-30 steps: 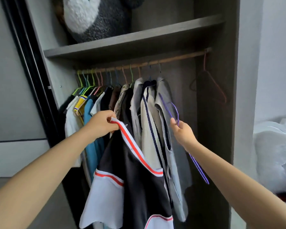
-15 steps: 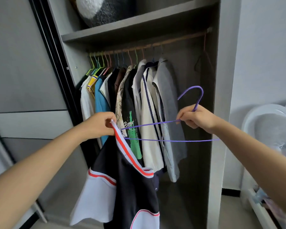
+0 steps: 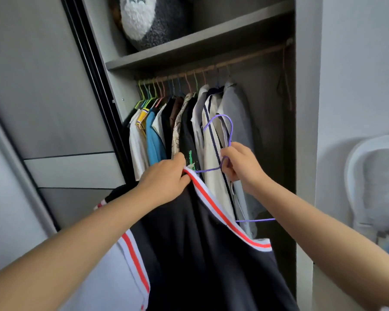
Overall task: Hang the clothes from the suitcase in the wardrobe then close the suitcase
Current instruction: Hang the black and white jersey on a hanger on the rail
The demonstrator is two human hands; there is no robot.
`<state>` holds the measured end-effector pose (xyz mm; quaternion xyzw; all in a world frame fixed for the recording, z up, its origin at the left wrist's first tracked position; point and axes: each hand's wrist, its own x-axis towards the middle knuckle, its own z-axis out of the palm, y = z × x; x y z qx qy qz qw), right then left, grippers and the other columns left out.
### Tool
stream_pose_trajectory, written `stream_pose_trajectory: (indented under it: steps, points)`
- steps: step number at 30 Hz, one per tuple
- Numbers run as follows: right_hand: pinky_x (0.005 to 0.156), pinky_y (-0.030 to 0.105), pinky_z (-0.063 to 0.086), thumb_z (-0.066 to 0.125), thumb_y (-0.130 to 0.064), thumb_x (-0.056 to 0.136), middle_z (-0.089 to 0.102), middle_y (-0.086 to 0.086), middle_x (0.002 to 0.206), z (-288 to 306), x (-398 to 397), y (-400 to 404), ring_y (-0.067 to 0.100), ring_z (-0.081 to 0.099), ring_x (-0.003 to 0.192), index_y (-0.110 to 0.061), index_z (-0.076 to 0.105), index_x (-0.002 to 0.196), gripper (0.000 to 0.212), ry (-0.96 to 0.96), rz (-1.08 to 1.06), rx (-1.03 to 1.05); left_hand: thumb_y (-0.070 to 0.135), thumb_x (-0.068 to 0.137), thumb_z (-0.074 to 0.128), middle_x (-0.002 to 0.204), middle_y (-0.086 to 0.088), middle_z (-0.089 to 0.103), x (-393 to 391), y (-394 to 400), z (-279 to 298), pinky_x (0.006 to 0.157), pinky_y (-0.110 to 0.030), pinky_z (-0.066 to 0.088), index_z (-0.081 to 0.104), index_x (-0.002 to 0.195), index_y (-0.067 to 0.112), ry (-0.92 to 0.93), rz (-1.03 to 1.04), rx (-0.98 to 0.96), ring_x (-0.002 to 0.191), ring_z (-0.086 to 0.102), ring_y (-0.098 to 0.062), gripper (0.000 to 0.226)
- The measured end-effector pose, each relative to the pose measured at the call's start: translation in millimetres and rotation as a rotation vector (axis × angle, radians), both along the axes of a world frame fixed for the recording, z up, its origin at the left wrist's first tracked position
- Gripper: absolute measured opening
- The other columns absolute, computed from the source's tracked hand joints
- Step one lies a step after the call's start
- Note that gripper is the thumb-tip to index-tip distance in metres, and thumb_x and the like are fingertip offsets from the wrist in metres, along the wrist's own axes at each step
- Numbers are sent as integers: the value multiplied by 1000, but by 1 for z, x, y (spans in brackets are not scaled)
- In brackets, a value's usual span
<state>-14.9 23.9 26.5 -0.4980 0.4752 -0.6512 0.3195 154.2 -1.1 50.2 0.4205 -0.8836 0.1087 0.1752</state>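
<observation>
My left hand (image 3: 165,181) grips the white-and-red striped collar of a black shirt (image 3: 198,254), which hangs down in front of the open wardrobe. My right hand (image 3: 241,168) holds a purple wire hanger (image 3: 228,129) by its neck, hook pointing up. One end of the hanger reaches towards the collar beside my left hand; its lower bar shows under my right forearm. Behind them, several shirts (image 3: 213,135) hang from the wooden rail (image 3: 245,57). The suitcase is out of view.
A shelf (image 3: 189,48) above the rail carries a grey and white plush toy (image 3: 148,19). An empty orange hanger (image 3: 286,86) hangs at the rail's right end. A sliding door (image 3: 43,86) stands at the left, a white plastic object (image 3: 377,182) at the right.
My right hand has turned the purple hanger upright and brought it closer to the collar held by my left hand. The shirt has been raised slightly and sits nearer to me.
</observation>
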Motion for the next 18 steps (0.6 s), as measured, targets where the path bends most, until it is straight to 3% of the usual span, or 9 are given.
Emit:
stream_pose_trajectory:
  steps: [2, 3, 4, 6, 8, 10, 14, 17, 18]
  points:
    - [49, 24, 32, 42, -2, 86, 45, -5, 46, 6, -1, 6, 18, 38, 52, -12, 38, 69, 20, 96, -54, -101, 32, 95, 41, 70, 5, 40, 2, 2, 8, 56, -29, 31, 41, 90, 14, -23, 36, -49, 72, 44, -19, 18]
    - [59, 27, 39, 45, -3, 87, 54, -5, 62, 6, -1, 11, 16, 46, 62, -11, 44, 79, 11, 197, -101, -157, 31, 95, 41, 68, 6, 40, 5, 1, 13, 54, -29, 31, 43, 86, 14, -18, 30, -30, 70, 45, -18, 20]
    - [71, 24, 42, 49, -6, 86, 56, -4, 80, 4, -2, 14, 13, 49, 76, -10, 47, 93, 8, 301, -160, -211, 30, 95, 41, 67, 7, 40, 8, 0, 19, 54, -29, 30, 45, 81, 14, -1, 24, -14, 68, 45, -17, 22]
    - [82, 10, 38, 51, -16, 82, 51, -3, 100, -10, -3, 21, 8, 48, 91, -4, 48, 107, 28, 493, -274, -333, 29, 94, 42, 68, 6, 44, 19, -3, 33, 57, -30, 35, 50, 80, 13, 53, 33, -24, 69, 48, -17, 22]
    - [85, 2, 34, 51, -28, 78, 51, -1, 101, -19, 6, 26, 6, 48, 91, 0, 53, 103, 38, 636, -340, -451, 29, 93, 45, 76, 0, 53, 29, -7, 52, 64, -35, 43, 55, 91, 13, 113, 37, -98, 74, 51, -21, 19]
    - [89, 4, 30, 53, -31, 77, 51, -1, 101, -32, 10, 17, 9, 48, 94, 1, 56, 102, 41, 789, -343, -511, 30, 91, 49, 76, -4, 54, 35, -10, 69, 65, -36, 44, 50, 97, 15, 182, 44, -133, 71, 51, -24, 16]
    - [94, 19, 40, 67, -21, 81, 59, 1, 104, -40, 33, 1, 14, 55, 97, -10, 48, 122, 47, 751, 46, -125, 28, 84, 58, 62, -2, 44, 37, -14, 83, 57, -35, 36, 34, 89, 12, 295, -7, -93, 57, 42, -21, 30]
    - [78, 23, 45, 62, -21, 82, 63, 11, 81, -48, 47, -7, 15, 56, 77, -1, 63, 92, 22, 725, -37, -228, 26, 83, 58, 63, 0, 40, 41, -21, 79, 59, -33, 33, 33, 69, 15, 223, 8, -116, 59, 38, -19, 31]
    - [72, 19, 42, 60, -25, 81, 61, 11, 74, -50, 49, -7, 12, 52, 72, 2, 64, 81, 27, 724, -73, -271, 24, 83, 59, 62, 1, 40, 43, -25, 78, 59, -31, 32, 32, 63, 16, 222, -3, -108, 59, 37, -17, 34]
